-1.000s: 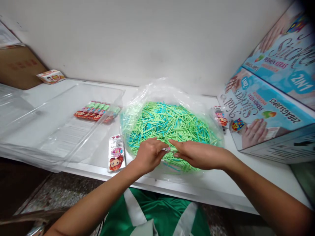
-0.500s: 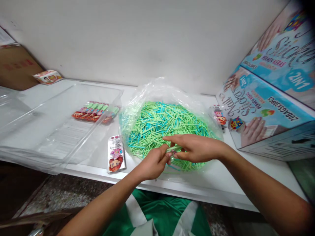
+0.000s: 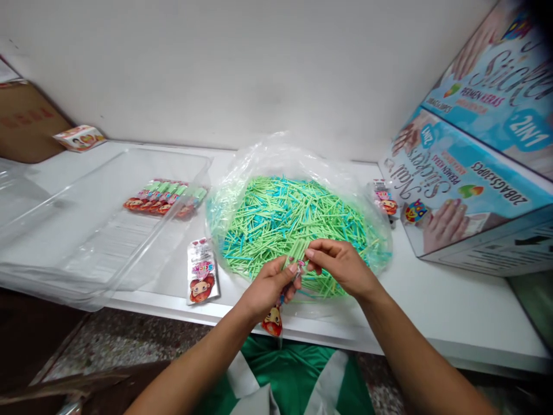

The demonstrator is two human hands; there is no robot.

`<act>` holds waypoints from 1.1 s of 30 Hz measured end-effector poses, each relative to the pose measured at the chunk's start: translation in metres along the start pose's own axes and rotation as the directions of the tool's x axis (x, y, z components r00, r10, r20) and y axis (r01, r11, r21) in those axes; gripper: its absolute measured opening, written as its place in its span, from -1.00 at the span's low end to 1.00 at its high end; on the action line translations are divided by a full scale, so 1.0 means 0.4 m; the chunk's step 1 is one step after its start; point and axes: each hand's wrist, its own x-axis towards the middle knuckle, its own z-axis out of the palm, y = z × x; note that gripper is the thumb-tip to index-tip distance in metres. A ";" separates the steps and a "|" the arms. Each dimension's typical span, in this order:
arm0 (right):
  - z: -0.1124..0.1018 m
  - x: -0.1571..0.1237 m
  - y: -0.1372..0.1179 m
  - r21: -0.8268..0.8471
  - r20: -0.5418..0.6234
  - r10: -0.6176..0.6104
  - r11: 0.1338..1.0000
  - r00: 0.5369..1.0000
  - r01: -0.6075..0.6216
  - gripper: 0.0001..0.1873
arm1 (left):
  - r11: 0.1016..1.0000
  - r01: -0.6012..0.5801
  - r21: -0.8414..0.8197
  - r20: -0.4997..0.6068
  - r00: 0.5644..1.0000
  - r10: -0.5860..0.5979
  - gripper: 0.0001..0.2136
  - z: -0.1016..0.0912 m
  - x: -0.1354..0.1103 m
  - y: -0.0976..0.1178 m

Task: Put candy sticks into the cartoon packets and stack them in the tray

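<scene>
The scene is lit evenly and fairly brightly from above, and only faint, soft shadows are cast on the white surface. Pale glare is caught on the clear bag at 12 o'clock and on the clear tray at 9 o'clock. The floor at 7 o'clock is seen dim. Wide-angle bending is marked at the edges: the printed boxes at 3 o'clock are stretched and tilted, and the 1 o'clock corner is darkened. The sticks are rendered sharply; the left hand, right hand and packet are slightly softened.
</scene>
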 end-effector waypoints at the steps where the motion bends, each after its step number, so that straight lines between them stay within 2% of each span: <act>1: 0.002 -0.003 0.006 0.003 -0.011 0.004 1.000 1.000 -0.004 -0.75 | 1.000 0.001 0.014 -0.008 1.000 -0.001 -0.73 0.000 -0.001 -0.001; 8: 0.009 -0.006 -0.013 -0.042 -0.024 0.003 0.999 1.000 -0.004 -0.83 | 0.999 0.002 0.042 -0.016 1.000 -0.002 -0.79 0.013 -0.004 -0.001; 13: 0.022 -0.007 -0.018 -0.128 -0.097 -0.027 0.992 0.995 0.015 -0.97 | 0.999 0.031 -0.008 -0.049 0.998 -0.032 -0.78 0.023 -0.001 -0.005; 17: 0.033 -0.010 -0.009 -0.146 -0.151 -0.022 0.989 0.988 -0.001 -0.89 | 0.997 0.040 -0.060 -0.073 0.996 -0.044 -0.75 0.022 0.006 -0.014; 21: 0.038 -0.012 -0.008 -0.111 -0.172 -0.002 0.994 0.985 -0.017 -0.80 | 0.999 0.003 -0.040 -0.066 0.998 -0.006 -0.75 0.018 0.008 -0.012; 33: 0.039 -0.008 -0.016 -0.208 -0.160 -0.009 0.978 0.987 -0.025 -0.87 | 0.995 0.004 0.095 -0.085 0.996 0.004 -0.73 0.021 0.004 -0.004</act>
